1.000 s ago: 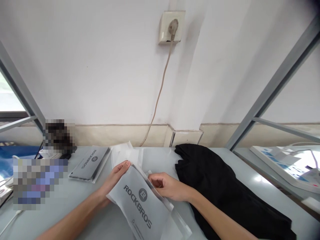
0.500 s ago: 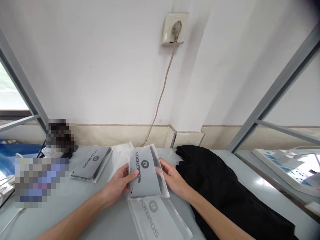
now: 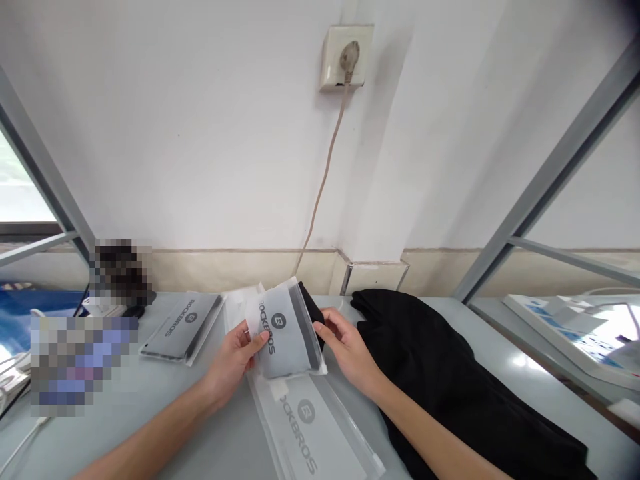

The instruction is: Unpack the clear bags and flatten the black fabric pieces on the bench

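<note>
Pouch [image 3: 287, 340] in left hand [image 3: 234, 363] (black item [image 3: 312, 311] protruding)

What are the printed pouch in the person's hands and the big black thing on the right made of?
The pouch looks like thin frosted plastic: its sheet is milky and partly see-through. The black thing is probably matte fabric, as it lies in soft folds with little shine; which fibre, I cannot tell.

The frosted pouch [image 3: 290, 347], printed with dark ROCKBROS lettering and a round logo, is held tilted over the worktop [image 3: 215, 447], slider edge rightward. A black piece [image 3: 311, 305] protrudes past that edge.
</note>
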Demonstrator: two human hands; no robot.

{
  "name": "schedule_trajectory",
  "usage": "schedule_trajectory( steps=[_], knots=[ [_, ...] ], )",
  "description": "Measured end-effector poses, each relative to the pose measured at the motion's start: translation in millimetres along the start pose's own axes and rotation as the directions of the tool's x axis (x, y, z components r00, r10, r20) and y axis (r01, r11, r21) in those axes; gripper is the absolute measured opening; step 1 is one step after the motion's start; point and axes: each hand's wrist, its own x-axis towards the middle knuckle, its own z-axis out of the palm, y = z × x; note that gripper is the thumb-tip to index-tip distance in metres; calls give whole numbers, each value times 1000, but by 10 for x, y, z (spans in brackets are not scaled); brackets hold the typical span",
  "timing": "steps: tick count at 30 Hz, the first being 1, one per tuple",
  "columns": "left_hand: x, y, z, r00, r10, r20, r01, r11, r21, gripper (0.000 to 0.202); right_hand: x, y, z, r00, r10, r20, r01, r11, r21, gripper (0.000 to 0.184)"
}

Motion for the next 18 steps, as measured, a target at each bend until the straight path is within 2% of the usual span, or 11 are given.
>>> schedule_trajectory(
  steps=[3,5,10,14,16,18],
  knots=[
    [15,-28,-17,995,50,-85,-45,997,57,48,4,2,6,1000,9,-11,-9,1000,5,33],
    [15,-34,-22,994,59,-96,-53,996,71,48,4,-13,8,1000,15,-19,-15,1000,15,34],
    [-23,-8,-2,1000,-19,-9,20,999,31,47,-9,-73,0,995,103,-3,-102,983,152,36],
    [-50,8,33,999,-5,54,3,1000,22,48,-27,-82,-8,960,239,147,-276,901,334,33],
    [-56,15,45,998,33,59,-36,999,39,49,-40,-73,-5,928,276,251,-355,862,363,36],
    [-58,22,51,996,49,68,-54,997,64,47,-49,-58,6,906,298,300,-393,855,337,39]
  ],
)
